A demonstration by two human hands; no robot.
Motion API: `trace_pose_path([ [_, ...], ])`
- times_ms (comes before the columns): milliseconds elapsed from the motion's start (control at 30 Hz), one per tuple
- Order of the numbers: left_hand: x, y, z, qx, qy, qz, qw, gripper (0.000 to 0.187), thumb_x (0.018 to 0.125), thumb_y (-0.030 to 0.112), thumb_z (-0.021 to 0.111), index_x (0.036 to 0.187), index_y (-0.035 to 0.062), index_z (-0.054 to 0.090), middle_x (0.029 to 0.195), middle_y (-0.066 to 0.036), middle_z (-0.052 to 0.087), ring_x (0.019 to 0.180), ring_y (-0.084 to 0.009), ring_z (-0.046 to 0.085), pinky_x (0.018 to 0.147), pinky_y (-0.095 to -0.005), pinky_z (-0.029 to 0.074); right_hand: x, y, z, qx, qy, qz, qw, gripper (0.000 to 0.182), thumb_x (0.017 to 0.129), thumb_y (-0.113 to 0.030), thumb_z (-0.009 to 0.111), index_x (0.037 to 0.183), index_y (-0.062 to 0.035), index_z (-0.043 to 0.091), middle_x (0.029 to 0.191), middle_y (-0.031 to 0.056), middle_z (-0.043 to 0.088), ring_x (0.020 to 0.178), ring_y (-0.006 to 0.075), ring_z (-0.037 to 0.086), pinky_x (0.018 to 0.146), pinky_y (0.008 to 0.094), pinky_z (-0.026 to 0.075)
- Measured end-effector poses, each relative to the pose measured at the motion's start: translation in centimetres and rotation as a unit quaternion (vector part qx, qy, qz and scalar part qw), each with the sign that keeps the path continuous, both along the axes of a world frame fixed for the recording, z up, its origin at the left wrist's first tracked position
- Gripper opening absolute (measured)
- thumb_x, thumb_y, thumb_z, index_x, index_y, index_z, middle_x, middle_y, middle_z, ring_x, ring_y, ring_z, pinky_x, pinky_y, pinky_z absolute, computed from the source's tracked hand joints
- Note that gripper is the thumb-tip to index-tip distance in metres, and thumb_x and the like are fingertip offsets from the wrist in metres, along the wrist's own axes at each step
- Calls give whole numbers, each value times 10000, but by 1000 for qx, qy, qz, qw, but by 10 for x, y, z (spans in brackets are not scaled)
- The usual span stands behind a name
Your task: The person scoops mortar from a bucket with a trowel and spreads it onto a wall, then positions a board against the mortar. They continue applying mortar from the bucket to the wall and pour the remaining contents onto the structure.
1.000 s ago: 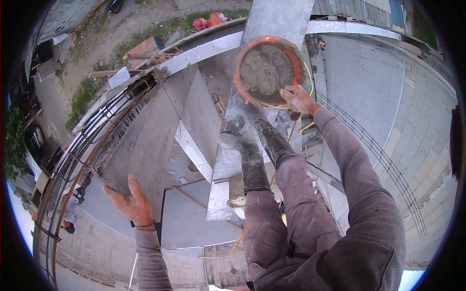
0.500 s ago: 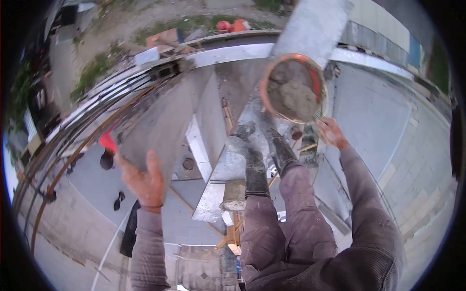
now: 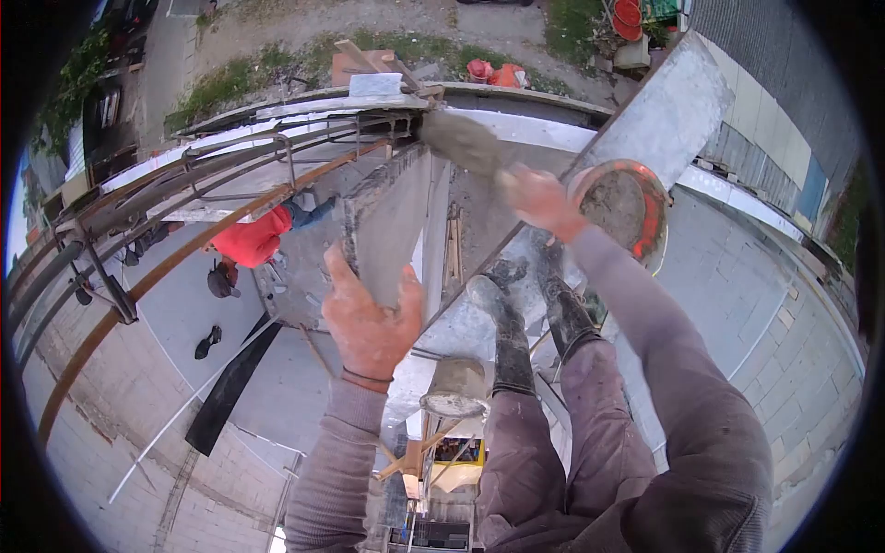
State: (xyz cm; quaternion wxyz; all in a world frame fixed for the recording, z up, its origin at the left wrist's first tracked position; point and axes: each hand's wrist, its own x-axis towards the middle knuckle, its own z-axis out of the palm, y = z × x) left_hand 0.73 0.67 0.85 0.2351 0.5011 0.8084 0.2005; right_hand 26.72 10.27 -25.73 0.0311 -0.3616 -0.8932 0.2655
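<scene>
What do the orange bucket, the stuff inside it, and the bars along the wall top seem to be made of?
Bucket: probably plastic, orange, smooth rim smeared grey.
Contents: looks like wet mortar or concrete, a grey lumpy paste.
Bars: apparently steel rebar, rusty brown, tied into a cage.

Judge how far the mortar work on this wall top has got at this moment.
Done: the orange bucket of mortar sits on the plank beside the boots, partly emptied. In hand: the right hand carries a blurred load of mortar toward the wall top, while the left hand braces on the wall face. Left: the rebar cage stands open and unfilled.
</scene>
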Motion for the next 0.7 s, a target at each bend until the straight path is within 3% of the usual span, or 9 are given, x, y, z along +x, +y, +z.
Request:
trace_pose_path([
  [67,-2,1,0,6,-4,-5,1000,685,815,155,741,1321,-139,386,918,-271,693,800,-436,722,689,-440,572,-85,-8,-60,-18,24,-126,992,317,895,-184,580,1199,-100,550,1130,110,624,930,283,681,775,428,565],
  [133,-3,6,-2,12,-10,-14,1000,690,815,152,738,1330,-137,380,914,-270,692,796,-434,721,691,-439,573,-139,4,-55,-34,-113,-152,981,348,882,-149,552,1221,-74,530,1130,117,611,971,297,664,780,429,567],
  [233,-4,4,2,-5,3,-9,1000,698,816,145,731,1342,-135,369,908,-265,691,780,-440,716,688,-441,571,-126,-1,-40,-8,-78,-144,987,359,879,-138,552,1228,-59,520,1112,113,609,1025,309,649,783,437,568],
  [367,-4,5,1,10,-31,-8,999,680,817,143,723,1340,-130,383,929,-270,684,809,-436,716,703,-444,569,-77,-12,-4,36,-14,-158,987,360,891,-143,542,1243,-74,519,1086,101,600,1013,335,635,838,443,551],
  [433,-5,5,2,2,-30,-10,1000,676,818,146,722,1338,-128,388,931,-273,680,818,-434,715,708,-446,568,-51,-21,25,-14,-1,-204,979,421,874,-90,583,1293,-79,554,1111,128,616,1045,350,637,796,469,549],
  [500,-4,3,1,3,-1,-13,1000,670,818,160,723,1330,-128,400,936,-281,668,821,-446,705,719,-455,567,-12,-33,55,0,-2,-180,984,434,885,-123,623,1313,-113,553,1145,116,627,1071,351,644,810,468,551],
  [567,-4,3,-1,11,-19,-10,1000,679,820,171,724,1334,-130,400,935,-282,664,807,-455,698,711,-458,563,42,-50,76,32,6,-120,992,342,897,-150,650,1226,-85,583,1187,110,635,1089,367,637,825,478,550],
  [633,-4,3,-1,20,-42,-10,999,687,822,181,726,1339,-133,400,934,-284,660,793,-463,691,704,-461,558,92,-79,101,-70,-57,-263,961,362,884,-179,673,1222,-89,581,1158,123,639,1003,407,655,796,517,538],
  [700,-3,-2,-1,-26,23,-22,999,703,833,204,725,1349,-141,396,971,-304,653,833,-476,684,726,-470,547,144,-102,125,-91,-106,-300,944,356,873,-175,673,1207,-88,581,1149,129,638,961,419,657,790,533,529],
])
